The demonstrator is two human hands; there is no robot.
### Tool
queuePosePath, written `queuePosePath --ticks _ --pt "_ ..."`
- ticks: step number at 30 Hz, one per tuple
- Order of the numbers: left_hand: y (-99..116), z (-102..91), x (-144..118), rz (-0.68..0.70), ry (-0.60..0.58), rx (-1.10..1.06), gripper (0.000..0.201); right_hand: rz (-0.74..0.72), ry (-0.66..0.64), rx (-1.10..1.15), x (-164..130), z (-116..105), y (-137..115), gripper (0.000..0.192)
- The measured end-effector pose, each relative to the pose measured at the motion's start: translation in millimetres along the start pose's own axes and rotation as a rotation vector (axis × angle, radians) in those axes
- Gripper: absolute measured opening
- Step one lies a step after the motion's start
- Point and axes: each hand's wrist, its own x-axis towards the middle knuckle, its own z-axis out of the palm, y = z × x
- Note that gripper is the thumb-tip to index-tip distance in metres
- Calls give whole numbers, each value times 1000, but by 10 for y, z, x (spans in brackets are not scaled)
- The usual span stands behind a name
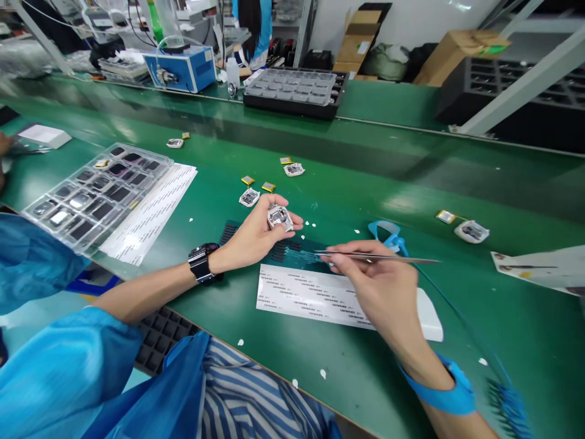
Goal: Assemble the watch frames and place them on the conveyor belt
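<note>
My left hand (pixel 253 235) is closed around a small white watch housing (pixel 280 218) with electronic parts showing inside. In my right hand (pixel 375 274) a pair of metal tweezers (pixel 393 258) is pinched, tips pointing left toward the housing but apart from it. Below the tips lie rows of small black strips (pixel 280 250). A white adhesive sheet (pixel 311 296) with printed lines lies under and left of my right hand. Behind my left hand sits another white housing (pixel 249 197) with yellow battery cells (pixel 268 187) close by.
At left, a clear compartment tray (pixel 98 195) of dark screens lies beside more printed sheets (pixel 150 213). Further housings with batteries are spread over the green bench (pixel 347 183). A blue cord (pixel 450 305) runs down the right side. Another person's hand (pixel 4 146) shows at the far left.
</note>
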Motion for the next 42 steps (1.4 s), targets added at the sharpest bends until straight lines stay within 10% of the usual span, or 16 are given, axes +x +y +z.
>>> queuePosePath --ticks 5,23,31,42 --pt "-119 -87 -1 -38 -11 96 32 -16 -266 -151 189 126 153 28" --pt "-224 -67 51 -192 98 8 35 114 -424 -18 445 87 199 46" --pt "51 -29 15 -353 -180 -281 23 -122 -131 -64 142 12 -123 27" --pt "111 59 -120 -353 -322 -305 38 -280 -133 -159 -37 56 -240 9"
